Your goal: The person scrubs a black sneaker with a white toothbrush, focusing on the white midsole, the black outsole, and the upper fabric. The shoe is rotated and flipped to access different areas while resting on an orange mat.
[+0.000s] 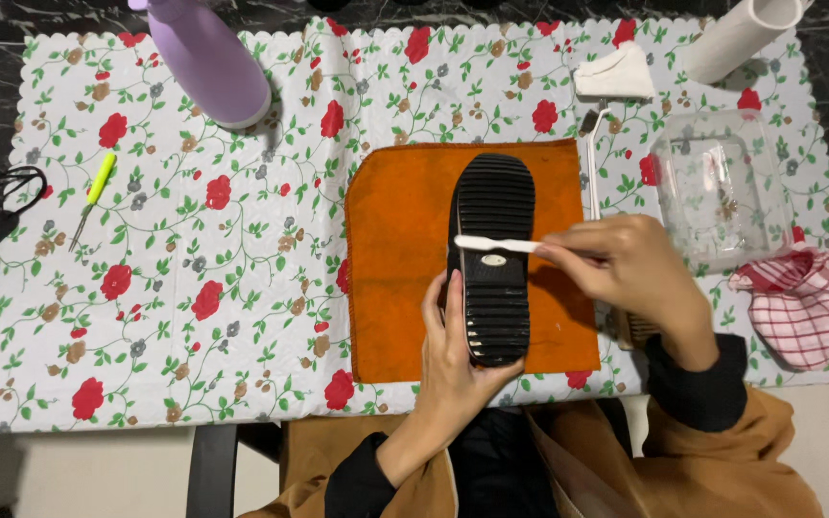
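Note:
A black shoe [493, 206] lies sole up on an orange cloth [400, 259] in the middle of the table. My left hand [453, 360] grips the shoe's near end, thumb along its left side. My right hand [630, 269] holds a small white brush [496, 244] by its handle, with the brush head laid across the ribbed sole.
A floral tablecloth [194, 259] covers the table. A lilac bottle [208, 58] stands at the back left, a green-handled tool [93, 197] at the left, black scissors [11, 187] off the edge. A clear plastic tub [722, 187], a red checked cloth [808, 297], a white roll [741, 34] and a white brush [595, 144] lie right.

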